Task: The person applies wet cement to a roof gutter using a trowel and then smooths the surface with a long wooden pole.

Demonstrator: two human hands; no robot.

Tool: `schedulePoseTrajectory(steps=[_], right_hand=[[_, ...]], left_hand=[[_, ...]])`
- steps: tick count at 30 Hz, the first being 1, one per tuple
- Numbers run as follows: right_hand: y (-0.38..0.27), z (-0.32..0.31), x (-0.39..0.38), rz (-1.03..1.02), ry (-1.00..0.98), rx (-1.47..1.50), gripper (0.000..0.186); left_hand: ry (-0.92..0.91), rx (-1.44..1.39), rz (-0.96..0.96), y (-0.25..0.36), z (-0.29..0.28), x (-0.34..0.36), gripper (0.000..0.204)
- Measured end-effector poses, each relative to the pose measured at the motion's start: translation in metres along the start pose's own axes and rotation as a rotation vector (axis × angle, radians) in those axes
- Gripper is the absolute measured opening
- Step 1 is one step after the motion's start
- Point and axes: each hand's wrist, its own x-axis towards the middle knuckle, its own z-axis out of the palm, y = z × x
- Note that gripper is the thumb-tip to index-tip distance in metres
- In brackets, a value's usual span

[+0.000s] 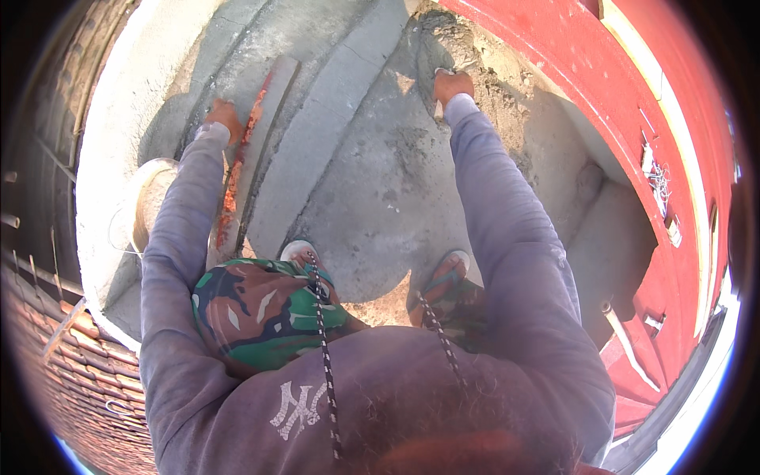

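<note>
My left hand [226,120] is at the upper left, fingers curled, close against a long wooden board [273,111] with a red-stained edge. What those fingers hold, if anything, is hidden. The board lies lengthwise over grey cement bands and reaches back toward my left foot. Farther right, my right hand [454,85] is closed in a fist around what looks like a trowel [438,112]. Only a pale bit of its handle shows below the fist; I cannot make out the blade. Rough wet mortar [499,99] lies beside and beyond this hand.
Smooth grey cement [388,190] spreads between my sandalled feet and hands. A pale curved wall [111,158] borders the left, with a round pale post [150,198] near my left forearm. Roof tiles [87,372] lie beyond. A red curved wall [633,142] holds wire scraps [657,178].
</note>
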Motion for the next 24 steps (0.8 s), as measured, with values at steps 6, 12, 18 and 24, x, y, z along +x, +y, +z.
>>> schedulePoseTrajectory(steps=[6,12,18,24], right_hand=[[-0.012,-0.037,-0.029,-0.085,0.1,-0.289,0.061],[0.046,-0.041,-0.023,-0.029,0.063,0.05,0.05],[0.023,-0.023,-0.037,0.269,-0.329,0.929,0.041],[-0.016,-0.002,-0.012,0.191,-0.396,0.79,0.042]], left_hand=[[0.022,-0.015,-0.03,-0.015,0.012,0.002,0.066],[0.021,-0.025,-0.02,-0.002,0.004,-0.004,0.065],[0.017,0.027,-0.01,-0.012,0.013,0.002,0.07],[0.038,0.058,0.001,-0.008,0.013,0.005,0.071]])
